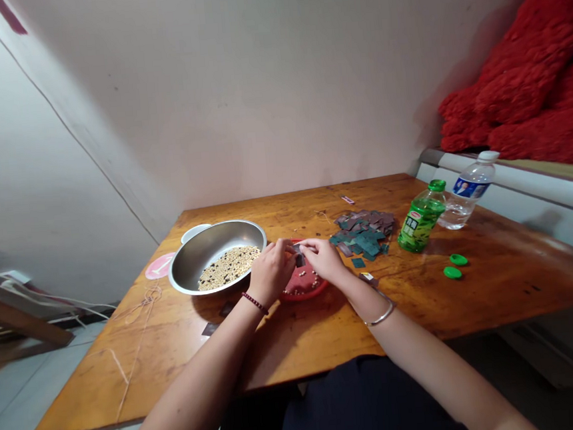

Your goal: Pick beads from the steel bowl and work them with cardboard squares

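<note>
Nearby, steel bowl (202,249), green bottle (419,223), hands (272,268) partly hiding red container (300,283)

Green bottle (420,222) stands upright at right; clear bottle (469,190) with blue label stands just beyond. Two round green pieces (453,273) lie nearby. Red fluffy heap (529,70) sits by pale wall (276,95).

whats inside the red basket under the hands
Small pale pieces, like grains or beads, lie scattered in the red basket. The left hand, right hand and a small dark piece cover parts of it, so whatever lies there is hidden.
</note>
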Action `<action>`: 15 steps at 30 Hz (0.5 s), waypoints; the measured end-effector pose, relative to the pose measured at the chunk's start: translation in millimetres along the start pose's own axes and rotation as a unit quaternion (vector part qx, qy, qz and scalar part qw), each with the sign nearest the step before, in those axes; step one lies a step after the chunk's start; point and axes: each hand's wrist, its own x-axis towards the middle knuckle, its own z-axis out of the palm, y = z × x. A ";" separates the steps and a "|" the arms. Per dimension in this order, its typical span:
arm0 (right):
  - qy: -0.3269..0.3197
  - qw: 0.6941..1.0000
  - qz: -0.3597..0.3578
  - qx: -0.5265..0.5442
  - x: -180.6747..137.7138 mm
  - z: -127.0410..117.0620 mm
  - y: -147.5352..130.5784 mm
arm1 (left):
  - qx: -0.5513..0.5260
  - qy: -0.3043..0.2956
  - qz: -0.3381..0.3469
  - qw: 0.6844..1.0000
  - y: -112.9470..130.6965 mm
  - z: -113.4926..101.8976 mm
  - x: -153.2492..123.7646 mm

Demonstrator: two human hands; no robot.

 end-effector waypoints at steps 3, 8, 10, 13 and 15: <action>0.001 1.000 0.002 0.002 0.1 0.1 0.0 | -0.001 -0.003 0.001 1.000 -0.3 0.1 0.1; -0.002 1.000 0.013 0.012 -0.1 0.5 -0.5 | 0.002 -0.011 -0.002 1.000 -0.2 0.1 0.6; -0.003 1.000 0.013 0.013 -0.2 0.6 -0.5 | 0.003 -0.012 -0.002 1.000 0.1 0.1 0.6; -0.005 1.000 0.009 0.012 -0.3 0.7 -0.6 | 0.013 -0.005 -0.007 1.000 0.5 0.5 0.3; -0.006 1.000 0.009 0.014 -0.3 0.6 -1.0 | 0.017 -0.003 -0.008 1.000 0.4 0.7 0.0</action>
